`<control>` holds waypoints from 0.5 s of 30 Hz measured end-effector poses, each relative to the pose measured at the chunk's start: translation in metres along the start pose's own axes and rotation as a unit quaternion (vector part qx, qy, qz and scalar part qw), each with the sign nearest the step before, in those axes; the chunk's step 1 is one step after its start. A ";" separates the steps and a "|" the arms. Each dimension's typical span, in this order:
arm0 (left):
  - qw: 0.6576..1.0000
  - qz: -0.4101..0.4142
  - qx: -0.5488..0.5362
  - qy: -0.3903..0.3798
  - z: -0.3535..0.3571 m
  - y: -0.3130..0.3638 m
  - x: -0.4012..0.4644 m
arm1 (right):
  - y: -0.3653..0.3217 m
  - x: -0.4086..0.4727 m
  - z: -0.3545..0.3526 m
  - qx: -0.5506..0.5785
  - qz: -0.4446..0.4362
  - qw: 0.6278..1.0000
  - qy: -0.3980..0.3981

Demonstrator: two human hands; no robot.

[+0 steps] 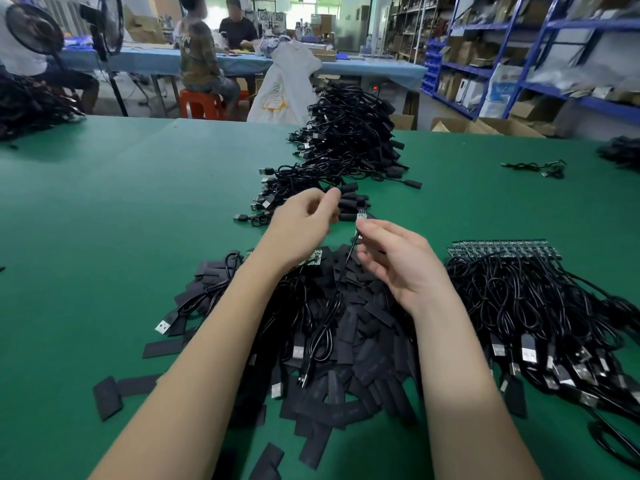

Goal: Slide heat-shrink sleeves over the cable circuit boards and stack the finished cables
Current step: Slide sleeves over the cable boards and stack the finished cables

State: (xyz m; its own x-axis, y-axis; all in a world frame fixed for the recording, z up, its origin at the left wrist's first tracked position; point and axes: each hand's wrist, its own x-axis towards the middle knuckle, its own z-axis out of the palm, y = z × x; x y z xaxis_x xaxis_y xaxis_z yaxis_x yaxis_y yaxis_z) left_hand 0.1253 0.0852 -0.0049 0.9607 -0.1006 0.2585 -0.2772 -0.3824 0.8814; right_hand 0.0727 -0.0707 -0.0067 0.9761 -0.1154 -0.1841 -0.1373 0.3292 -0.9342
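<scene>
Below your forearms lies the heap of flat black sleeves [346, 368], spread on the green table [138, 202]. Your right hand [398, 265] pinches a cable [351, 252] just under its circuit board [362, 215], board upward. Your left hand [304, 223], just beside it, pinches a black sleeve [348, 217] touching the board. Just beyond your left hand lie stacked finished cables [311, 188].

My right hand [391, 261] pinches a thin black cable [350, 252], its small circuit board [361, 214] standing up above my fingers [372, 226]. Just left of the board, my left hand [304, 223] holds a black sleeve [348, 217]. Below the board lies the loose sleeve pile [346, 368] on the green table [121, 209]; beyond it, the finished cables [349, 133].
</scene>
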 end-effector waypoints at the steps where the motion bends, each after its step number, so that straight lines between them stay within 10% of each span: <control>1: 0.996 -0.039 -0.065 -0.053 0.001 0.002 -0.005 | 0.002 0.001 0.001 0.009 -0.005 1.000 -0.004; 8: 0.970 -0.131 -0.179 -0.103 0.009 -0.003 -0.026 | 0.009 0.007 -0.009 -0.160 -0.082 0.984 -0.002; 11: 0.972 -0.137 -0.186 -0.047 0.007 -0.005 -0.025 | 0.011 0.010 -0.026 -0.476 -0.164 0.862 0.050; 15: 0.970 -0.137 -0.199 -0.033 0.006 -0.009 -0.026 | 0.010 0.007 -0.029 -0.634 -0.095 0.767 -0.017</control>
State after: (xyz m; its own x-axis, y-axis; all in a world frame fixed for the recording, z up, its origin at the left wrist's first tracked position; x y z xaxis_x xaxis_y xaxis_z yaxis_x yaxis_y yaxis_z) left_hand 0.1030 0.0859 -0.0213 0.9939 -0.1079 -0.0217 0.0197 -0.0196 0.9996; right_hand 0.0729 -0.0951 -0.0260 0.9997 -0.0167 -0.0193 -0.0241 -0.8697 -0.4929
